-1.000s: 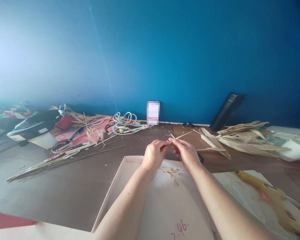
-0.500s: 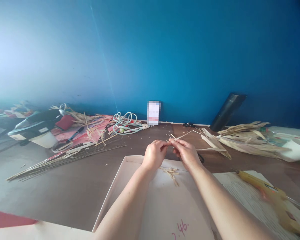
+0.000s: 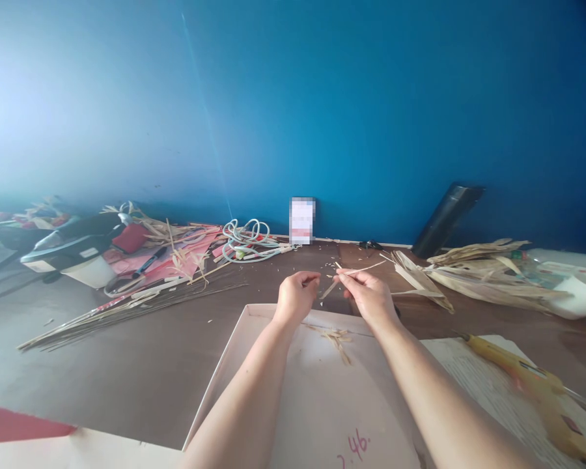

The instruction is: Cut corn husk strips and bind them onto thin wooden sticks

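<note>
My right hand [image 3: 371, 298] pinches a narrow strip of dried corn husk [image 3: 328, 290]; one end hangs toward the left and a thin length sticks out to the right. My left hand [image 3: 293, 298] is a short gap to the left, its fingers curled together; whether anything thin is between them I cannot make out. Both hands are above the far edge of a shallow white box lid [image 3: 322, 397]. Short husk scraps [image 3: 340, 339] lie in the lid, and small chips are scattered on the dark table behind the hands.
Corn husks [image 3: 488, 277] lie to the right, near a leaning black cylinder [image 3: 446, 218]. A yellow glue gun [image 3: 522, 378] rests on printed paper. On the left are thin wires [image 3: 141, 306], pink paper [image 3: 190, 257] and a coiled pale cable [image 3: 249, 241]. A phone [image 3: 301, 220] stands against the blue wall.
My hands have moved apart, the left one drawing back to the left. The husk strip, earlier between both hands' fingertips, is now in the right hand only.
</note>
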A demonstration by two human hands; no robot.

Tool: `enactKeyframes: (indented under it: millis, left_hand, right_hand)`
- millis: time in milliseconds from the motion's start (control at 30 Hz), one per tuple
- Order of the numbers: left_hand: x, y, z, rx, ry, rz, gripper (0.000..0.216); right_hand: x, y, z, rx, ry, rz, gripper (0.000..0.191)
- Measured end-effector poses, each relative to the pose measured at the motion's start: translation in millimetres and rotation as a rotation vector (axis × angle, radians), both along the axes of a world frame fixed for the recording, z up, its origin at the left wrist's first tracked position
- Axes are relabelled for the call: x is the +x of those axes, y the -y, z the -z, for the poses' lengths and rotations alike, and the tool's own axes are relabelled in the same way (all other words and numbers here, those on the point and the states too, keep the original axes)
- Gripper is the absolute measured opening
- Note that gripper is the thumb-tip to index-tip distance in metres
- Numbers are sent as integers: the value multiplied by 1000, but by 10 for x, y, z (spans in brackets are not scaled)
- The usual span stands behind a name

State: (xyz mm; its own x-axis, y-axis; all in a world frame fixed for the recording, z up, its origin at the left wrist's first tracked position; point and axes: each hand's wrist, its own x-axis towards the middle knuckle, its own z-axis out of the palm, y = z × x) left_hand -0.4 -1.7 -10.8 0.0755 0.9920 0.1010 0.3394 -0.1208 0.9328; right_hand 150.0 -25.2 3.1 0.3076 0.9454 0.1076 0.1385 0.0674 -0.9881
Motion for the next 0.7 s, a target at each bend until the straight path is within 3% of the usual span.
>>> enactKeyframes:
  millis: [133,300,467,700]
  left_hand:
    - [26,23,-6,-181,94,158,29]
    - [18,80,-82,-265,229,274,32]
    - [24,81,-74,-316,381,301,37]
    - [51,63,-40,-330,441,232,31]
  right_hand:
    - [-12,4,46,57,76,-31,23]
    - [-23,36,36,88,160,-27,28]
    - [-34,52,3,76,195,-47,31]
    - [-64,60,-22,35,144,-84,29]
